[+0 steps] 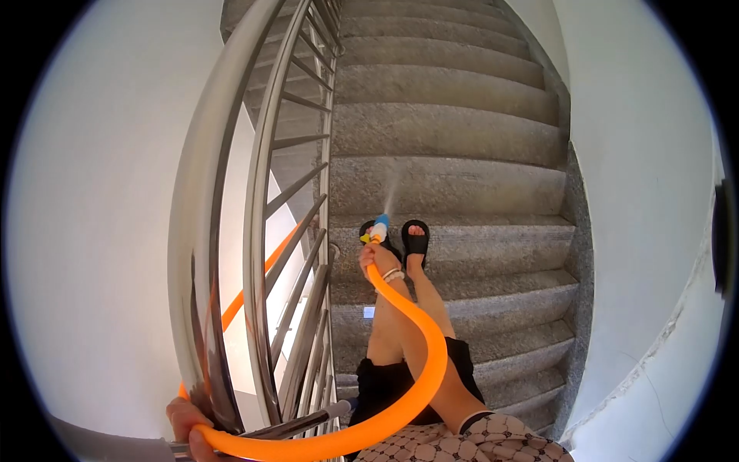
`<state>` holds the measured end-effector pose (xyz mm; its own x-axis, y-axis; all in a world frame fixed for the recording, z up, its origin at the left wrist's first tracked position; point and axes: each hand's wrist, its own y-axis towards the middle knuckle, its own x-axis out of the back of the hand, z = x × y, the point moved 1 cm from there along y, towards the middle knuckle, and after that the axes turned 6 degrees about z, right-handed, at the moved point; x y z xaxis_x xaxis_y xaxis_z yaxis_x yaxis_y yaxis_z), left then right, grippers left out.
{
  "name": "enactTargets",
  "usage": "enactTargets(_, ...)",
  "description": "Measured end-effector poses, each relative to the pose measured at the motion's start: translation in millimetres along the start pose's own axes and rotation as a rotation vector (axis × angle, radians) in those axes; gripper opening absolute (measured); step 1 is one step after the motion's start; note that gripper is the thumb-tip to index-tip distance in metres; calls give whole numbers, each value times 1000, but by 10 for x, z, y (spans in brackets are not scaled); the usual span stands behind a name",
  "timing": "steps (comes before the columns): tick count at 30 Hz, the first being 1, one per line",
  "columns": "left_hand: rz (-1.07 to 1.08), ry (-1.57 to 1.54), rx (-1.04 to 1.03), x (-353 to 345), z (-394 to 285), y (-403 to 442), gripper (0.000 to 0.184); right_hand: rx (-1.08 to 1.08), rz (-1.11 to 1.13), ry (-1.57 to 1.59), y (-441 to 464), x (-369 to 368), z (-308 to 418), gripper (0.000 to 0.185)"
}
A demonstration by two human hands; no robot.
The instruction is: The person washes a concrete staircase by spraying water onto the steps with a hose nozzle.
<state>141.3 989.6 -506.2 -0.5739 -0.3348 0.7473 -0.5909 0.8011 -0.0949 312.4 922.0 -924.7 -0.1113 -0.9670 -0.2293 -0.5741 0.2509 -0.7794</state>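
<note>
Right hand [379, 260] grasping orange hose [437, 354] behind spraying nozzle [380, 225], left hand [186, 418] clasping hose, apparently against handrail [196, 231]

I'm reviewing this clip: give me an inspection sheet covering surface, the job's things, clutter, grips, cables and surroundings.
Surface: grey, speckled steps.
Job's things: orange hose; blue-tipped nozzle, faint spray leaving it.
Clutter: small pale patch on a step, nature unclear.
Grips: right hand closed on the hose just behind the nozzle; left hand holding it beside the metal railing.
Cables: nothing seen.
Surroundings: pale walls; unclear dark object at the right edge.
</note>
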Motion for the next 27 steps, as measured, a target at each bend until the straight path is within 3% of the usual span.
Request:
enactTargets(4, 28, 33, 17, 49, 18, 4, 25, 139, 186, -117, -131, 57, 448, 17)
enactTargets(7, 48, 45, 34, 79, 71, -3, 26, 177, 152, -166, -348, 5, 621, 16)
enactTargets(9, 55, 47, 26, 89, 95, 20, 26, 549, -56, -231, -520, -79, 602, 10)
enactTargets(10, 72, 37, -7, 87, 93, 32, 25, 556, -50, -235, -552, -97, 597, 10)
enactTargets(14, 54, -111, -16, 34, 92, 20, 22, 167, 90, -317, -483, -103, 188, 9)
enactTargets(18, 65, -125, 5, 54, 113, 10, 20, 74, 46, -2, -446, -350, -415, 8)
enactTargets(23, 42, -96, 18, 10, 38, 7, 21, 191, 12, -104, -366, -296, -248, 9)
enactTargets(27, 77, -119, 17, 50, 133, 21, 21, 451, -207, -587, -613, -207, 169, 11)
